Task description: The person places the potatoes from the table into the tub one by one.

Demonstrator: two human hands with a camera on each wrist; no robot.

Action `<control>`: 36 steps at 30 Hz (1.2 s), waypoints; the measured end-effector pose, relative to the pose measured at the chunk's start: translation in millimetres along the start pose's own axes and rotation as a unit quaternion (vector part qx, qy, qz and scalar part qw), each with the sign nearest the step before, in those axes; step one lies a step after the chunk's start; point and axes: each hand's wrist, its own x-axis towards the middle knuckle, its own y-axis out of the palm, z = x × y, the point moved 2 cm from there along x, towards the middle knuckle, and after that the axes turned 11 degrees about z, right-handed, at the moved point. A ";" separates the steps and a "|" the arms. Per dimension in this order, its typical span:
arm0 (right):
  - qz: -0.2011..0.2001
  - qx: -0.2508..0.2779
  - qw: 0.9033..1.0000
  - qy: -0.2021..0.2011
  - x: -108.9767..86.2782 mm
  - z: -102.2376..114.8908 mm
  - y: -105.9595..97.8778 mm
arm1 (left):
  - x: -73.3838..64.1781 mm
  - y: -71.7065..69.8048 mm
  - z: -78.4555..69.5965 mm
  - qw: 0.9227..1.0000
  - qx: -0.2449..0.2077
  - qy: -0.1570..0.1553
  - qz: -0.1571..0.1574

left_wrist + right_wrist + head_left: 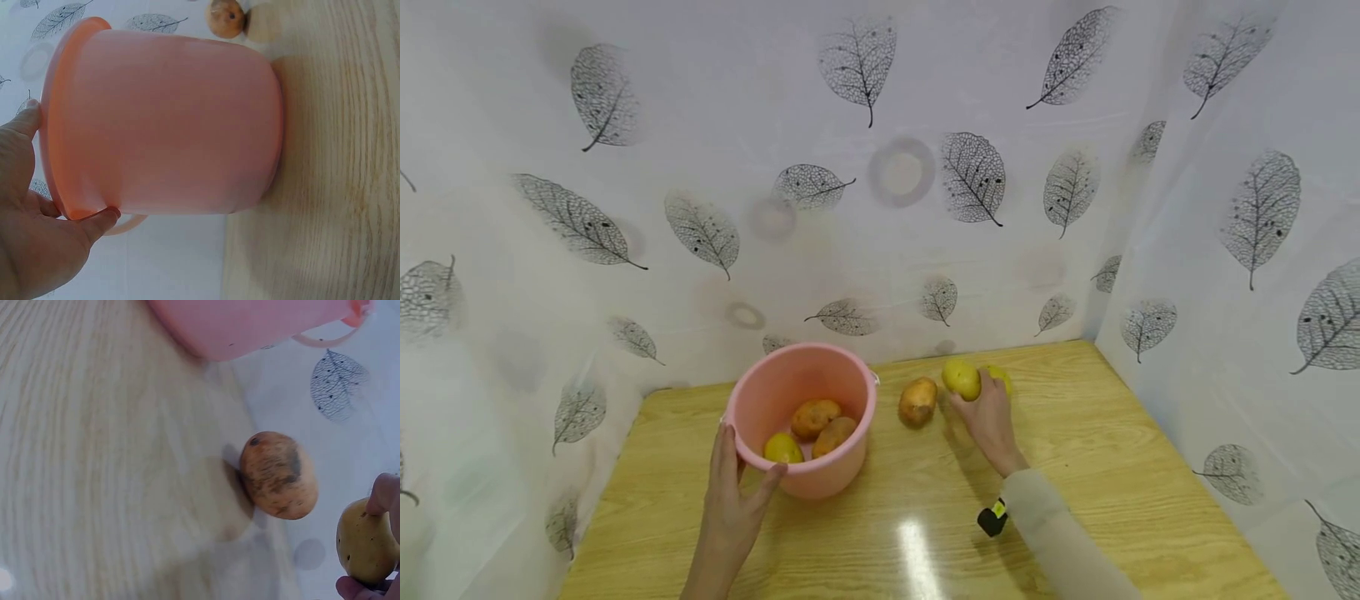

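My left hand holds the pink bucket at its near left rim, thumb at the front and fingers along the left side. Inside the bucket lie a yellow potato and two brown potatoes, one brown potato behind the other. With thumb and fingers, my right hand grips another yellow potato near the table's back edge. A further yellow piece shows partly hidden behind that hand. Between bucket and right hand a brown potato rests on the table, dark-blotched in the right wrist view.
The wooden table ends against a white curtain with leaf prints at the back and sides. A small black object with a yellow-green mark sits beside the right sleeve. The bucket's handle hangs at its side.
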 end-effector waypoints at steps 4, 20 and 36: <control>-0.007 0.005 1.000 -0.001 1.8 8.6 -9.2 | 0.1 -0.6 -0.1 1.000 -0.002 -0.003 0.003; -0.028 0.013 0.999 -0.045 4.4 43.6 -46.7 | 0.6 -0.4 0.3 1.000 0.006 -0.007 0.008; -0.022 0.019 0.999 -0.039 2.1 48.1 -52.3 | 1.4 0.3 1.7 1.000 0.002 0.012 -0.002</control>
